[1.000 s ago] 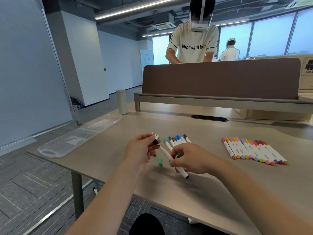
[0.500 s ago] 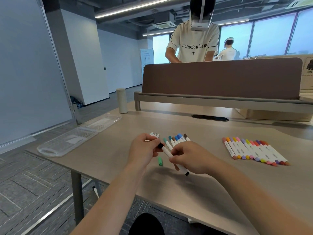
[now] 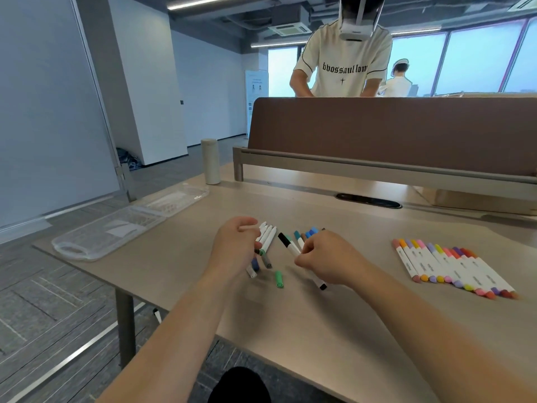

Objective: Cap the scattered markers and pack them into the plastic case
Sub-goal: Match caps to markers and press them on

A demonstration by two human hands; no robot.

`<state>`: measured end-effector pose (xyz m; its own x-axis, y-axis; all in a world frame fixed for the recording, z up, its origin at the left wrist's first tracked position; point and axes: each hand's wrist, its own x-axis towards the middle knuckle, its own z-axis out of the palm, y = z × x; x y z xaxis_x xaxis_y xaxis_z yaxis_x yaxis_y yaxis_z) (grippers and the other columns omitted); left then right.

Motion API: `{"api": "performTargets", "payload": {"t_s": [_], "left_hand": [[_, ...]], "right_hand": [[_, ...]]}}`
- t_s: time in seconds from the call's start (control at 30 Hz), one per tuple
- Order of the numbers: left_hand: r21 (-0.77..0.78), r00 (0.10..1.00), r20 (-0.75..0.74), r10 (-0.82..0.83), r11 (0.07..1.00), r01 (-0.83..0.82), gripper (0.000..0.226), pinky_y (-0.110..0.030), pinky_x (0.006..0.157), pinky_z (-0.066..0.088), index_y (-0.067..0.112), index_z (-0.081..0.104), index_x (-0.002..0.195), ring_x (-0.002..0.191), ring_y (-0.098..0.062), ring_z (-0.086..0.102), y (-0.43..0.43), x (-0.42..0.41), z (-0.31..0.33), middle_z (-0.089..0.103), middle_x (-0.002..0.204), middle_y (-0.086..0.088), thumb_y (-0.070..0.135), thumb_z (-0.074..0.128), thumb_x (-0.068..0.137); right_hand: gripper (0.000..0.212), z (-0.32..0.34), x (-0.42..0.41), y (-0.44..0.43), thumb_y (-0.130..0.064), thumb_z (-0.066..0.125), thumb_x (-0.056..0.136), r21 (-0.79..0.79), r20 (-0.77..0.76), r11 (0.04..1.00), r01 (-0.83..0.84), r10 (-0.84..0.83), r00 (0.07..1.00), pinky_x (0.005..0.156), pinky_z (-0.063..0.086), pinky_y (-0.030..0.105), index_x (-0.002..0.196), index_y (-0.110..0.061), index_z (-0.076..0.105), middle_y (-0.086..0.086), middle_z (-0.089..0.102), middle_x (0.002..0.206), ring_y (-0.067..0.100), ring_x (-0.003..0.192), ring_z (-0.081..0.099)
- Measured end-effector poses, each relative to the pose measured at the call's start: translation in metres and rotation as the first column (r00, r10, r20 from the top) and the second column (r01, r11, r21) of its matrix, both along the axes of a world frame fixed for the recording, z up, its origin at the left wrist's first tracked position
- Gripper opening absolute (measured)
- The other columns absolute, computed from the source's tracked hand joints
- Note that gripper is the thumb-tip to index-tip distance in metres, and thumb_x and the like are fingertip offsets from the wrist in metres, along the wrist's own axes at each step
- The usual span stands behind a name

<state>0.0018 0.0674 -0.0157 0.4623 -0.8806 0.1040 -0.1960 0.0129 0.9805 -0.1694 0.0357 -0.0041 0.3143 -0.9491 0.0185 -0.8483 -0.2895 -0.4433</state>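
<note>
Black plastic closes the upper end of the white marker (image 3: 288, 245) that the right hand (image 3: 327, 258) pinches between thumb and curled fingers. The marker slants across the middle of the frame, just above the bench (image 3: 290, 321). The left hand (image 3: 234, 245) sits just left of it, fingers curled against a bunch of white markers (image 3: 268, 237) that look uncapped; whether it already grips one I cannot tell. Below that bunch lie loose caps, with a green cap (image 3: 279, 279) nearest the lower centre. Behind the right hand rests a cluster of blue and teal capped markers (image 3: 308, 233), and a neat row of pastel markers (image 3: 453, 267) lies at the right. The plastic case (image 3: 116, 232) lies open at the left of the bench, well apart from the rest, with no markers visible in it.

Capping looks to be the step in hand, with packing not yet begun. The next move probably calls for laying the black marker with the finished ones, then matching a bare marker to its cap and pressing it straight on.

A second ago the left hand pinched the black cap clear of the marker, and half a second ago it was pushing it on. Now the cap is on and that hand has drawn away.
</note>
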Motion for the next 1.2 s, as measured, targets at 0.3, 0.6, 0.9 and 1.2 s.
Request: {"api": "performTargets", "payload": {"t_s": [0.3, 0.6, 0.9, 1.2], "left_hand": [[0.012, 1.000, -0.022, 0.000, 1.000, 0.000, 0.019, -0.027, 0.058, 0.045, 0.013, 0.069, 0.087, 0.062, -0.014, 0.060, -0.011, 0.026, 0.004, 0.072, 0.082, -0.004, 0.011, 0.053, 0.094], [0.038, 0.998, -0.033, -0.052, 0.998, 0.053, 0.019, -0.027, 0.054, 0.041, 0.012, 0.071, 0.081, 0.055, -0.014, 0.054, -0.029, 0.040, -0.009, 0.069, 0.071, -0.003, 0.009, 0.054, 0.090], [0.015, 0.997, -0.001, -0.080, 0.997, 0.080, 0.019, -0.026, 0.055, 0.040, 0.011, 0.070, 0.080, 0.056, -0.015, 0.051, -0.035, 0.052, -0.016, 0.067, 0.064, 0.003, 0.010, 0.054, 0.091], [0.033, 0.996, 0.070, -0.062, 0.998, 0.060, 0.017, -0.028, 0.060, 0.041, 0.016, 0.070, 0.083, 0.059, -0.015, 0.052, -0.028, 0.049, -0.017, 0.068, 0.067, 0.004, 0.014, 0.055, 0.090]], "right_hand": [[0.023, -0.007, 0.040, -0.031, -0.010, 0.054, 0.091, -0.104, -0.288, 0.992, 0.076, -0.103, 0.952, 0.056, 0.037, 0.026, 0.069, -0.015, 0.047, 0.001, 0.047, 0.069, 0.021, 0.069, 0.051], [0.015, -0.011, 0.080, -0.067, -0.012, 0.052, 0.093, -0.013, -0.293, 1.000, 0.020, -0.023, 0.956, 0.056, 0.035, 0.027, 0.078, -0.011, 0.054, 0.002, 0.047, 0.070, 0.020, 0.067, 0.048], [0.026, -0.012, 0.118, -0.094, -0.016, 0.065, 0.089, 0.140, -0.395, 0.981, 0.135, -0.069, 0.916, 0.068, 0.038, 0.029, 0.069, -0.013, 0.049, 0.002, 0.047, 0.070, 0.014, 0.058, 0.041], [0.027, 0.000, 0.112, -0.089, -0.009, 0.058, 0.088, 0.141, -0.377, 0.986, 0.084, -0.025, 0.926, 0.049, 0.035, 0.025, 0.063, -0.012, 0.048, 0.005, 0.049, 0.063, 0.016, 0.053, 0.044]]}}
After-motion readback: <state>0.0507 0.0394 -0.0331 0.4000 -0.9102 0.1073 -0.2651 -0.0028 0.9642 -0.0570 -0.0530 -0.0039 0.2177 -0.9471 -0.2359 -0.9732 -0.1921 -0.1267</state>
